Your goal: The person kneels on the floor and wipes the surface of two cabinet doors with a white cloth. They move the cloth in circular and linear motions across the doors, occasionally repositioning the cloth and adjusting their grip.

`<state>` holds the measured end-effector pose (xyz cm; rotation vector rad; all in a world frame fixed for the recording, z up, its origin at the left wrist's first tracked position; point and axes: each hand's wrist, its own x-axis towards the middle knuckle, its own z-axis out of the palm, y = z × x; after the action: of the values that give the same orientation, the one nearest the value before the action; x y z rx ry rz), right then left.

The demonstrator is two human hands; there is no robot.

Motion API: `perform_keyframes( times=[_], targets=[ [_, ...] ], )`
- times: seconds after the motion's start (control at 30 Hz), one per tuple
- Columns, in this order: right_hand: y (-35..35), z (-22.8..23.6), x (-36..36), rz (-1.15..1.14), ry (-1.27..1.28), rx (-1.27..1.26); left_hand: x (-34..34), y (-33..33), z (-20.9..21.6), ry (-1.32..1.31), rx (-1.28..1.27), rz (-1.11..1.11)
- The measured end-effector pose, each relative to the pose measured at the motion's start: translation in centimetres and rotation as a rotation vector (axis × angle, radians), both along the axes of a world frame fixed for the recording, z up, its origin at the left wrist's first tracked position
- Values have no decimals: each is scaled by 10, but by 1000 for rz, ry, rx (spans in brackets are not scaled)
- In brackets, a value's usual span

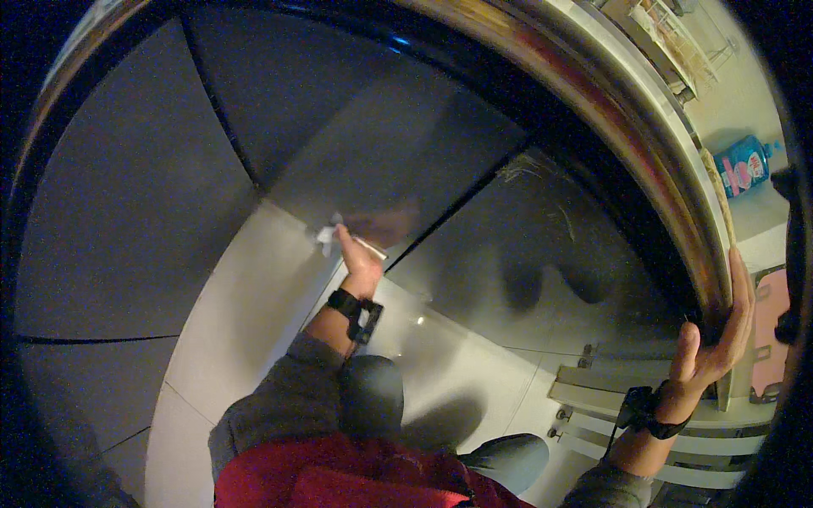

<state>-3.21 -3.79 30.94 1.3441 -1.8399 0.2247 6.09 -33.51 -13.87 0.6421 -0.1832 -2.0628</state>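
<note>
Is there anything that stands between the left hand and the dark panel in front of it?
Apart from the small blurred white item and silvery rod at the left hand, nothing visible stands before the dark panel.

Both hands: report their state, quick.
Left hand: holding a slim, pale object, too blurred to identify.
Right hand: open, extended at the counter edge.

The bottle (743,167) is standing beyond the right hand (718,351), which is resting on the counter edge (656,161)
</note>
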Motion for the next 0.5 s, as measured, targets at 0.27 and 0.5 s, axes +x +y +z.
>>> perform_keyframes(
  times=[0.27, 0.5],
  targets=[
    [1, -6, 3, 82, -74, -61, -3, 20, 36, -1048, -1549, 363],
    [3, -8, -1, 101, -112, -95, 22, 73, -72, -1085, -1291, -349]
  ],
)
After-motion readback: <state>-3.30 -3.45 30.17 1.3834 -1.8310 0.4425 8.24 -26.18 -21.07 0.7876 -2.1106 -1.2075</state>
